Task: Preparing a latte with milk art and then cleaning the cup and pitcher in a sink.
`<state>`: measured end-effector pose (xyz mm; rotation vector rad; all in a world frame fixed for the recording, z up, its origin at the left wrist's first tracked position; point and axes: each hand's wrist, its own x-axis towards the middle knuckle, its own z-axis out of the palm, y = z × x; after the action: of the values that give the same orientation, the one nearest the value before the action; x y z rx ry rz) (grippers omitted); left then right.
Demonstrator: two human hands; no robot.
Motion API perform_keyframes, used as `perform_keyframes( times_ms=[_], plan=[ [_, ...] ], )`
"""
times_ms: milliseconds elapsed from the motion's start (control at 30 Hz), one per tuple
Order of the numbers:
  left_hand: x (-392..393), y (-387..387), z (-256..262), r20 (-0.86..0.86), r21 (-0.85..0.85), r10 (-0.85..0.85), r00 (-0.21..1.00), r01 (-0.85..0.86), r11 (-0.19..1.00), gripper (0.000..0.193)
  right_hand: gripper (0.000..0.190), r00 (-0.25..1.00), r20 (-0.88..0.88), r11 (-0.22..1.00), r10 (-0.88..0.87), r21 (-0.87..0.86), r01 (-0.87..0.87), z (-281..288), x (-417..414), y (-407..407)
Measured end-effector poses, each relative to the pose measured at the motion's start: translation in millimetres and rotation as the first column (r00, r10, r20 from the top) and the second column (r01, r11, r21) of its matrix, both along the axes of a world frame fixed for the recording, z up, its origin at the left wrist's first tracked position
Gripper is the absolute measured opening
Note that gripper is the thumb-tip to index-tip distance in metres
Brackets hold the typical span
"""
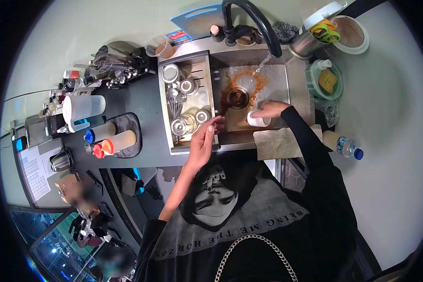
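My right hand (274, 108) grips a white cup (260, 119) low in the stainless steel sink (273, 131), with fingers at its rim. Reddish-brown liquid (229, 88) is spread over the sink floor around the dark drain (237, 98). Water (262, 65) runs from the black curved faucet (268, 30) into the basin. My left hand (205, 139) hangs over the sink's left edge with fingers loosely extended and nothing in it. Beside it is a metal drying tray (194, 144) holding glass jars (182, 125) and several utensils (175, 98).
A folded cloth (278, 143) drapes the sink's front edge. To the right are a green tub with a sponge (327, 80) and a water bottle (346, 147). Squeeze bottles (121, 142) and a pitcher (86, 107) stand left. Blurred people (114, 261) are at lower left.
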<state>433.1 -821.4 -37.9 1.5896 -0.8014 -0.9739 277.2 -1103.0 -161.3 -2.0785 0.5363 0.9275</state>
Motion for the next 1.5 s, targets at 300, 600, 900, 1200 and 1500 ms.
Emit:
perform_keyframes(
  times_ms=[300,600,900,1200,1500],
  plan=[
    [2.2,-2.0,3.9,0.006,0.033,-0.007,1.0,0.007,0.999,0.052,0.058,0.52,0.166,0.492,-0.838,0.643,0.587,20.8,-7.7,28.0],
    [-5.5,-33.5,6.5,0.056,0.002,-0.146,0.988,0.146,0.989,0.054,0.076,0.088,0.841,0.558,-0.533,0.272,0.784,24.2,44.1,24.3],
    [-6.6,-70.0,1.4,0.024,0.021,-0.116,0.993,0.115,0.993,0.044,0.077,0.202,0.56,0.558,-0.803,0.59,0.583,44.1,15.9,22.6],
    [6.2,-172.9,-5.2,0.12,-0.131,-0.202,0.972,0.217,0.967,0.085,0.081,-0.167,0.819,0.496,-0.549,0.48,0.724,68.4,38.7,50.7],
    [-10.1,-156.6,-57.9,-0.881,0.366,0.192,0.433,0.366,0.856,0.06,0.036,0.141,0.794,0.554,-0.591,0.272,0.787,106.7,-60.6,5.5]
  ],
)
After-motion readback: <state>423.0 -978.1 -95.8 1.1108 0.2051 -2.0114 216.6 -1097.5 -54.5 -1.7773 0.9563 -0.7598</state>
